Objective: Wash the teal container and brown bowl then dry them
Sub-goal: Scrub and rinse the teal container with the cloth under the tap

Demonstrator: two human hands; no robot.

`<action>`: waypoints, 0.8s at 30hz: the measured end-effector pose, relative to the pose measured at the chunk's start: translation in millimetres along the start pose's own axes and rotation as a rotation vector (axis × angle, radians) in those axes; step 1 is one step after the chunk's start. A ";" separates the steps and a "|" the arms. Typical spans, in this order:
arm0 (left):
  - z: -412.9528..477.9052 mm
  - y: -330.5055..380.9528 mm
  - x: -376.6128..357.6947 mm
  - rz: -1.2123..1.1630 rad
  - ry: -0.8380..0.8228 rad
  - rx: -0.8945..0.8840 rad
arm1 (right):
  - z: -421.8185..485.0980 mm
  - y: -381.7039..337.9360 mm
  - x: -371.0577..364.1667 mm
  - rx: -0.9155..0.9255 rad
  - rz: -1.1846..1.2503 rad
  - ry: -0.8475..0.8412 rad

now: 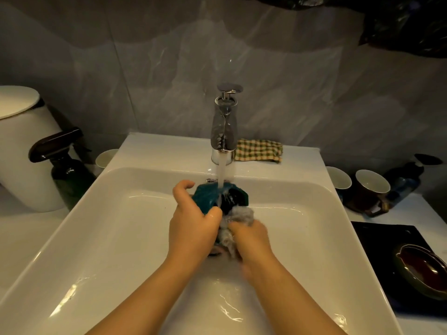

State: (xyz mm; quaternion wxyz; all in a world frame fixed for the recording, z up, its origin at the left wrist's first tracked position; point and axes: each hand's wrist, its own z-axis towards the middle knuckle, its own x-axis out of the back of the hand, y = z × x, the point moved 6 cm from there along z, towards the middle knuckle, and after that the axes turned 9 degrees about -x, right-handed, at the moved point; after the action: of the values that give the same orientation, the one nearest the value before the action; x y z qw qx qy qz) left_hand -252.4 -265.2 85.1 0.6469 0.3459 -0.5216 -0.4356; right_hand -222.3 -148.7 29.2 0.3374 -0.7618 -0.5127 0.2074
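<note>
Over the white sink [96,238], at frame centre, the left hand [193,221] curls its grip round the teal container [205,197] under the running tap [223,126]. The right hand [251,238] has its grip clamped on a grey scrubber [242,215] against it. The brown bowl [423,269] sits lower right.

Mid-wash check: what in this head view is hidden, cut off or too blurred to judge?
Head view only:
- teal container: base hidden by left hand; inside obscured by falling water.
- grey scrubbing pad: mostly covered by right hand, blurred.
- glossy brown bowl: right side cut by frame edge, dim.
</note>
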 end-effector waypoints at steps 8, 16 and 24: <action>-1.7 -10.7 -15.1 -0.031 -0.272 0.055 | 14.4 -23.8 15.6 0.285 -0.361 0.295; -3.8 -18.8 -27.4 -0.062 -0.445 0.175 | -17.8 -52.3 8.7 0.871 -0.922 0.170; -2.1 -5.3 -4.4 -0.023 -0.035 0.101 | 19.9 17.9 -10.3 -0.114 0.130 -0.055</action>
State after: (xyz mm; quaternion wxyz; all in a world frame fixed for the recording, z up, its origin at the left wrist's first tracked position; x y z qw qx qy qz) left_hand -251.8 -263.1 78.2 0.6143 0.3767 -0.5501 -0.4221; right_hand -228.0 -156.6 2.3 0.2649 -0.8055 -0.4821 0.2203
